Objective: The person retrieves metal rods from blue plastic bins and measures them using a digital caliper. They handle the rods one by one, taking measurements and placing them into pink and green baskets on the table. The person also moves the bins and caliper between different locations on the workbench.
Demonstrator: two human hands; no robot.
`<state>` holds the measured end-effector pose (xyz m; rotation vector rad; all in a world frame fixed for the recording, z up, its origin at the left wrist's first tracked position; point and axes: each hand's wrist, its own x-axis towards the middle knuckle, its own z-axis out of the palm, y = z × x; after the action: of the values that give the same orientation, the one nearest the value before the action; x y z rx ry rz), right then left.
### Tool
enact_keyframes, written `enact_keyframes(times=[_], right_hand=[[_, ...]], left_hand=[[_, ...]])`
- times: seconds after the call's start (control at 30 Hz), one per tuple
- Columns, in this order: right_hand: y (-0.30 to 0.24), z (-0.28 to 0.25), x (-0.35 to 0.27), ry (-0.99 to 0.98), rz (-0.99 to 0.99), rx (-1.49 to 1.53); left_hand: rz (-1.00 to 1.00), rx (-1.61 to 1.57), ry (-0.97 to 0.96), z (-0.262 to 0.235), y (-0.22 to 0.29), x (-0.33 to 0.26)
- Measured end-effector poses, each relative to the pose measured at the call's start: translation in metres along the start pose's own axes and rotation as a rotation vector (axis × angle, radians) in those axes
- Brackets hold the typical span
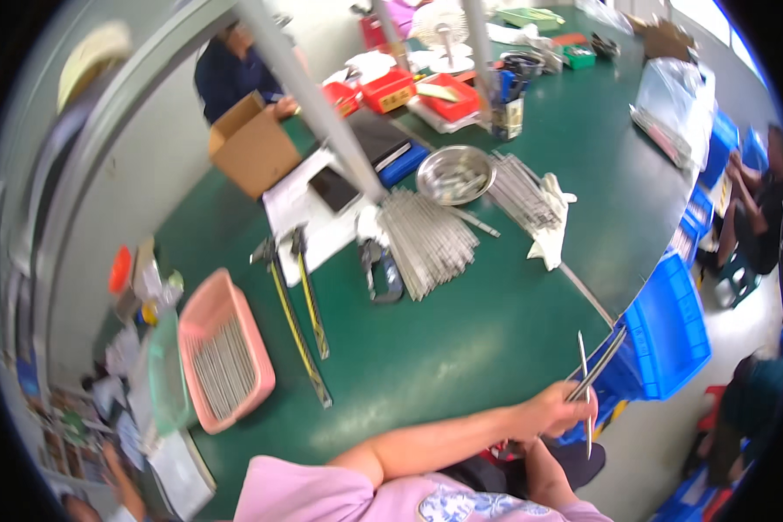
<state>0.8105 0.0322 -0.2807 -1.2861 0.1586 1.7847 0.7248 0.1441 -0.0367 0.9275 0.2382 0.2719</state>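
My left arm reaches across to the right front edge of the table. There my left hand (544, 411) is closed around several thin metal rods (602, 361), which stick out up and to the right. One more rod (581, 352) crosses them, almost upright. Close below and partly behind it is my right hand (531, 446); its fingers are mostly hidden and blurred. Just beyond the rods, a blue plastic bin (670, 326) stands beside the table edge.
On the green table (496, 322) lie a fan of metal strips (422, 244), another bundle (522, 191) on a white glove (552, 230), a steel bowl (457, 174), two calipers (291, 317), a micrometer (378, 265) and a pink basket (226, 348) of rods. Other people sit around.
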Motion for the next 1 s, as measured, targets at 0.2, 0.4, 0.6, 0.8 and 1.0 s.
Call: enact_keyframes(times=[0.2,0.4,0.6,0.8,1.0], right_hand=[[-0.063,0.064,-0.040,-0.052,-0.383,0.130],[-0.129,0.038,-0.138,-0.739,-0.713,0.509],[-0.085,0.190,-0.198,-0.743,-0.529,0.213],[-0.038,0.246,-0.198,-0.487,-0.477,0.183],[-0.031,0.249,-0.192,-0.505,-0.516,0.232]], left_hand=[[0.164,-0.077,0.097,0.008,0.056,-0.048],[0.273,0.001,0.183,-0.005,0.074,-0.150],[0.295,-0.060,0.569,-0.038,0.053,-0.216],[0.331,0.057,0.687,-0.043,0.042,-0.221],[0.320,0.074,0.701,-0.043,0.042,-0.225]])
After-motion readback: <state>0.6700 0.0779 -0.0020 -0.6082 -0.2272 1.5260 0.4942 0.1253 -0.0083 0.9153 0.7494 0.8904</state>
